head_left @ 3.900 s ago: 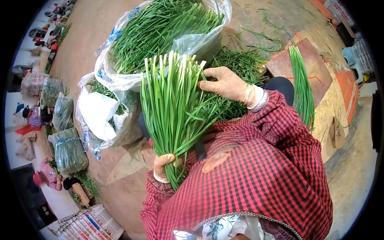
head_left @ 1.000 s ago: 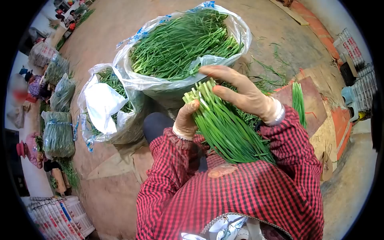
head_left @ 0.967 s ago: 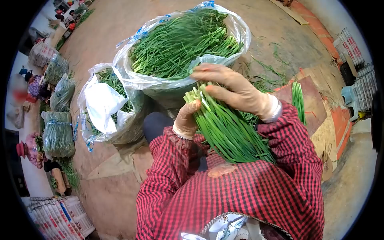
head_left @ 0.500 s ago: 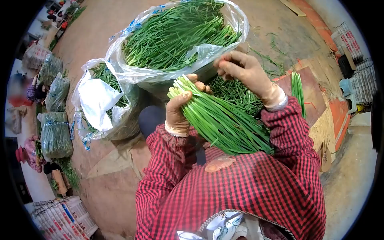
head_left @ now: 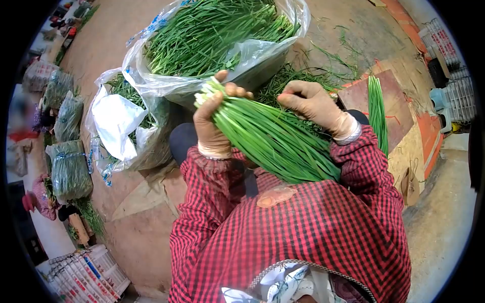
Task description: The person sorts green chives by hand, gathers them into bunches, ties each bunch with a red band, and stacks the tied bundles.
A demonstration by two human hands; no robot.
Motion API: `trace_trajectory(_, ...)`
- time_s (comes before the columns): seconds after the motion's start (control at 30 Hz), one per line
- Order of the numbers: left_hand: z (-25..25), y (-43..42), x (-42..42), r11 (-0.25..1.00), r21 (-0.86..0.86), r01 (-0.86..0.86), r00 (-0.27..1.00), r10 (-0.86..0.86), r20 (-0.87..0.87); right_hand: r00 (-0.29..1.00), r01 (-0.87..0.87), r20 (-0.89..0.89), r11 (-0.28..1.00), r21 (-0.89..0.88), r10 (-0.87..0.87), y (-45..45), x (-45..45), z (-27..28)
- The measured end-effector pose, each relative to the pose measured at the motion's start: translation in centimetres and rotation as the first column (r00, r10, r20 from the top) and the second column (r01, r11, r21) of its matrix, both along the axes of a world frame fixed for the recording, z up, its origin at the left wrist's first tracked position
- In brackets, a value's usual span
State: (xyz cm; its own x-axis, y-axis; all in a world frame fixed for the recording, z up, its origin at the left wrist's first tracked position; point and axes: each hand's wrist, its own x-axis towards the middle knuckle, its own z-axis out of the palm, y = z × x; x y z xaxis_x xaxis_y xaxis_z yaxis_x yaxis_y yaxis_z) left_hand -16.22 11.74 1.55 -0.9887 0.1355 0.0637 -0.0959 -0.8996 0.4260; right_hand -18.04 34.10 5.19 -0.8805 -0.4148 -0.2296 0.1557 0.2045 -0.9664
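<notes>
My gloved left hand (head_left: 212,121) is wrapped round the pale stem end of a thick bunch of garlic chives (head_left: 278,139). The green leaves slant down to the right across my lap and reach my right forearm. Just above the leaves is my gloved right hand (head_left: 316,106), its thumb and fingers pinched together. Whatever may be between those fingertips is too small to tell. In front of me, a large clear plastic bag (head_left: 177,86) stands open, full of loose garlic chives (head_left: 212,38).
A smaller bag (head_left: 118,123) with greens and a white sheet stands at the left. At the right, a thin bunch of chives (head_left: 376,113) lies on a brown board (head_left: 353,98). Wrapped bundles (head_left: 70,169), crates (head_left: 93,275) and people are along the left wall.
My left hand and the bunch have shifted up and slightly left. My right hand has come down from above the stem end to just over the leaves, still pinched.
</notes>
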Motion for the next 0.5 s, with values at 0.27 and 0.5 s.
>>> trace_trajectory(0.27,2.4,-3.9,-2.2,0.976,-0.037,-0.213,0.969,0.207,-0.138,0.891,0.096,-0.411,0.964,-0.248,-0.195,-0.4,-0.3,3.6)
trace_trajectory(0.5,3.7,-4.1,-2.2,0.965,-0.075,-0.253,0.954,0.236,-0.183,0.549,-0.387,-0.804,0.922,0.0,0.231,-6.8,2.1,3.7)
